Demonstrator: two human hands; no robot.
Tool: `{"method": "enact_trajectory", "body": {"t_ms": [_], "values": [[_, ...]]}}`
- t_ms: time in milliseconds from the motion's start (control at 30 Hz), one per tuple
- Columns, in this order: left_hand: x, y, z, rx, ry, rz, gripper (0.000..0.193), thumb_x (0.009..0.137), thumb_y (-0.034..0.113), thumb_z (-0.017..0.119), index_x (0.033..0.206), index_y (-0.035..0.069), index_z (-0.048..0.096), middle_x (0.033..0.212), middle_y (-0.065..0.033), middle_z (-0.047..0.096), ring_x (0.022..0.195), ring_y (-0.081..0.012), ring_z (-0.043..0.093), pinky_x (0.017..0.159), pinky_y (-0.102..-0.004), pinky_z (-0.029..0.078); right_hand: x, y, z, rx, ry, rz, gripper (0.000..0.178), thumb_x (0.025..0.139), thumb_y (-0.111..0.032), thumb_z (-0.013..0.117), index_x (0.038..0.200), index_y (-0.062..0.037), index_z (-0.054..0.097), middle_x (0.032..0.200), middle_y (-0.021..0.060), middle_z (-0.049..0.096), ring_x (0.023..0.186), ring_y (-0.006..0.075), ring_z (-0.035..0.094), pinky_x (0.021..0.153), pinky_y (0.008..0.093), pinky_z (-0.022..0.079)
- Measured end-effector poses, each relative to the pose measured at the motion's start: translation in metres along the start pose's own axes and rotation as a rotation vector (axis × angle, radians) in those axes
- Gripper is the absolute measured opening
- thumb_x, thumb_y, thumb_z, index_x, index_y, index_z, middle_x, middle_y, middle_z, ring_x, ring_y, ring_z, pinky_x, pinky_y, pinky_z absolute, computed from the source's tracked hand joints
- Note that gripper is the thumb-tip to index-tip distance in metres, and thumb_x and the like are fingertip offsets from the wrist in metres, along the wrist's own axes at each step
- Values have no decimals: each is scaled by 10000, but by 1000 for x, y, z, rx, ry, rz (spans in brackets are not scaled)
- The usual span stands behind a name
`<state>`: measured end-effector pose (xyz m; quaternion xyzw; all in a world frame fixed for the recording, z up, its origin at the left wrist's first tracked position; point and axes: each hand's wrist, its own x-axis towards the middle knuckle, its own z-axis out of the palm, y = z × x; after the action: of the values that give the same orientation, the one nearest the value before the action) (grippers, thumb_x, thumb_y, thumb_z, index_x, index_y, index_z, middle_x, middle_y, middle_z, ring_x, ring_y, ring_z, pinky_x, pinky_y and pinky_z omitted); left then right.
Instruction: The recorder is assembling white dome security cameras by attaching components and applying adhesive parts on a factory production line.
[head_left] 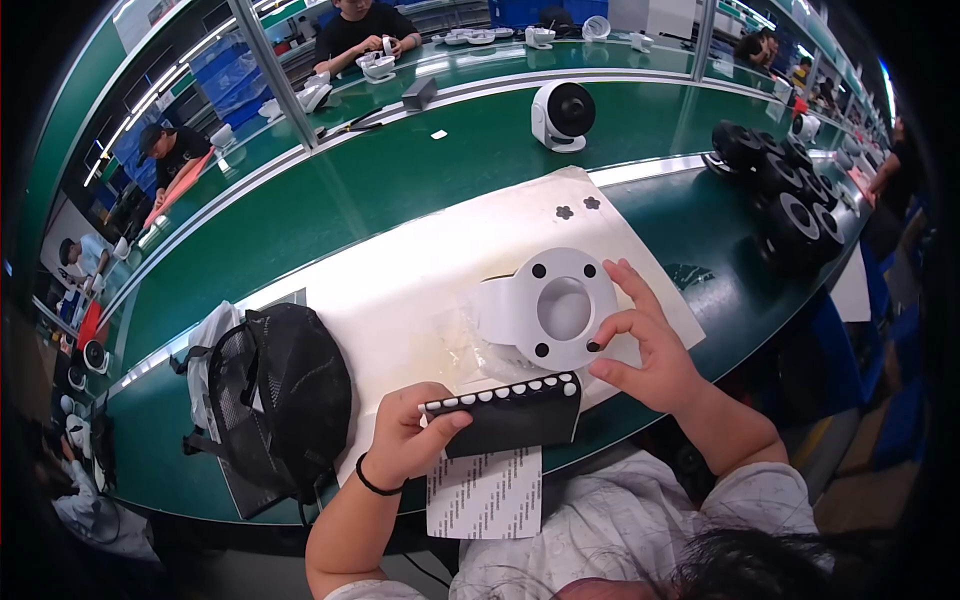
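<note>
My left hand (pixel 417 432) grips a black sheet of stick-on pads (pixel 515 418), bent over so that a row of white round spots shows along its upper edge. White printed backing paper (pixel 487 495) hangs below it. Between the thumb and forefinger of my right hand (pixel 645 350) is a small black round pad (pixel 595 347), at the lower right of a white ring-shaped base (pixel 602 305). Whether that pad touches the base I cannot tell. Three similar black pads sit on the ring around its round central opening. The base lies on a pale work mat (pixel 400 300).
Two black flower-shaped pieces (pixel 578 208) lie on the mat's far part. A black mesh bag (pixel 300 390) rests at left. Beyond stands a white-and-black round device (pixel 565 115); several black round parts (pixel 795 195) crowd the right. Other people work across the green bench (pixel 400 175).
</note>
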<state>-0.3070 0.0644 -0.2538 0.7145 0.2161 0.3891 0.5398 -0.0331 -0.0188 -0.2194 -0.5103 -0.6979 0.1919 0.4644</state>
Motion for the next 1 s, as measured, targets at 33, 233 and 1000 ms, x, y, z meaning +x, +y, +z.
{"method": "enact_trajectory", "body": {"t_ms": [33,233,1000], "values": [[0,0,0,-9,-3,-9,171,781,125,673,716,10,565,585,0,508,534,-72,428,488,-212,347,0,0,0,1,0,2,175,743,-123,686,871,-128,567,1416,160,237,1346,348,108,1051,437,157],[0,1,-1,17,10,-48,156,789,122,656,725,7,571,604,-9,530,545,-77,445,501,-217,359,2,-4,0,-315,62,-116,206,682,-195,740,833,-155,605,1360,96,359,1326,326,177,1041,439,154],[-1,-16,-17,-22,94,-33,170,802,149,657,766,11,564,624,5,531,570,-57,454,520,-210,370,104,19,-22,712,5,380,189,798,-161,631,903,-6,611,833,20,616,764,70,559,702,200,432]]}}
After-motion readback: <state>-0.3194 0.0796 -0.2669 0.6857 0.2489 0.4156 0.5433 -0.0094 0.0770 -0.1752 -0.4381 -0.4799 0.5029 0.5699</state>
